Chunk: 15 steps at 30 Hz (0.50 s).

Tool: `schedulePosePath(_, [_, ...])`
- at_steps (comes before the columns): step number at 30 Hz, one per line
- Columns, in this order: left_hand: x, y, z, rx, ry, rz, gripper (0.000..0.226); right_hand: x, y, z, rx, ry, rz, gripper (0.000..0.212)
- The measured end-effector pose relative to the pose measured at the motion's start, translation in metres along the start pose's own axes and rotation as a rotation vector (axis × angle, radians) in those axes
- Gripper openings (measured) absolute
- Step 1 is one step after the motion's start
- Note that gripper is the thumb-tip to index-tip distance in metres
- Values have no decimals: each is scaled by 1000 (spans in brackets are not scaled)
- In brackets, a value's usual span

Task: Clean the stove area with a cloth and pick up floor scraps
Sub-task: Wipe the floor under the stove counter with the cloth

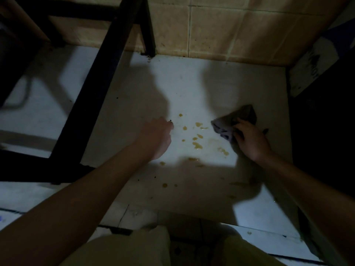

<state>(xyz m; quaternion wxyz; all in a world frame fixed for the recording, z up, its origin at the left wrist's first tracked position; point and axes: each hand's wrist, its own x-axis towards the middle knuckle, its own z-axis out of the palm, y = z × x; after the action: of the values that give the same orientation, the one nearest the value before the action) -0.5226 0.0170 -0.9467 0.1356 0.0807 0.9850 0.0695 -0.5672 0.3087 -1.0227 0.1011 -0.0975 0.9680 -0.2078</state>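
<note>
dim light. right hand (249, 141) at right of centre, fingers curled over a dark cloth (235, 120), pressing it on the white floor (192, 83); cloth sticks out above and left of the hand. yellow spots (196, 144) lie between the hands, just left of the cloth. left hand (157, 137) at centre, fingertips hidden, grip unclear, beside a dark speck (170, 120). black frame (107, 73) upper left, tiled wall (211, 31) along top.

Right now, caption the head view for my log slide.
Right hand holds a cloth on the floor beside yellowish spills; left hand is by a dark speck.
</note>
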Motion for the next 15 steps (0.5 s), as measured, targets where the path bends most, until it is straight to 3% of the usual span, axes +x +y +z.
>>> schedulePosePath(9, [-29,-20,1,0,6,64,31,27,-79,20,-83,-101,-262,33])
schedulePosePath(15, [-57,-37,17,20,-124,78,50,45,-113,29,-125,-136,-312,34])
